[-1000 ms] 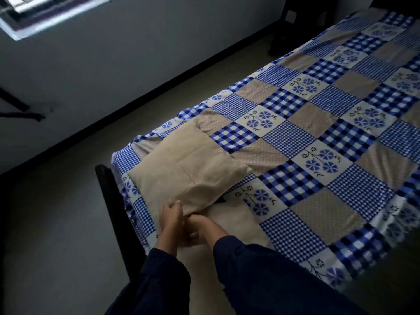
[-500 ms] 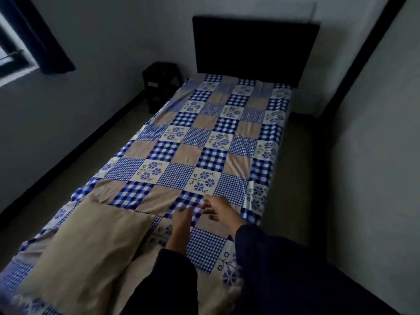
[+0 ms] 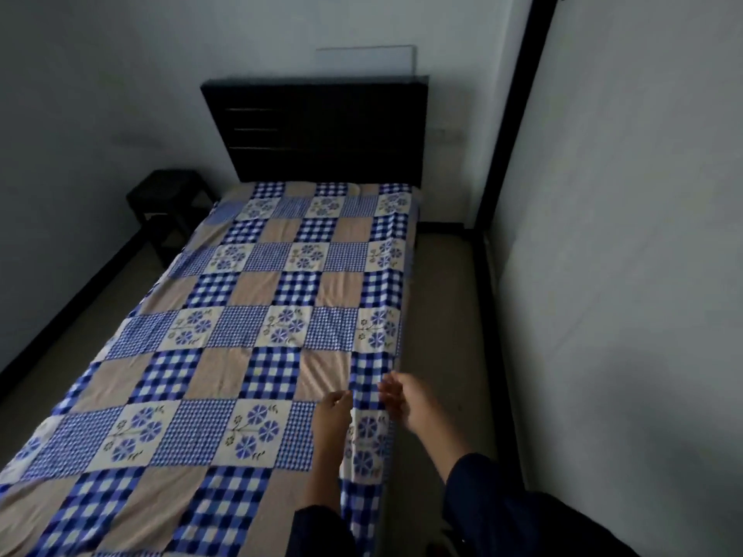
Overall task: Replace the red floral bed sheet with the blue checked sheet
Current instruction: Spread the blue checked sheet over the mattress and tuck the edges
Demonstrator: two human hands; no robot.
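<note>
Bed: the bed (image 3: 414, 219) runs from the lower left of the frame up to the centre, and you stand at its near end.
Blue checked sheet: the blue checked sheet (image 3: 249, 327) covers the whole top of the bed in squares of blue check, tan, and cream with blue flowers; its right edge hangs over the side.
Left hand: your left hand (image 3: 333, 412) reaches forward at lower centre, over the sheet close to the right edge of the bed; the fingers are curled loosely, and you cannot tell whether they pinch any cloth.
Right hand: your right hand (image 3: 404, 398) sits just right of the left, at the hanging edge of the sheet, fingers spread and blurred, holding nothing that shows.
Hands together: they are side by side with a narrow strip of sheet between them.
Sleeves: dark sleeves (image 3: 482, 500) cover both forearms at the bottom of the frame.
Headboard: a dark headboard (image 3: 317, 126) stands against the far wall, upper centre.
Side table: a small dark side table (image 3: 169, 195) sits left of the headboard.
</note>
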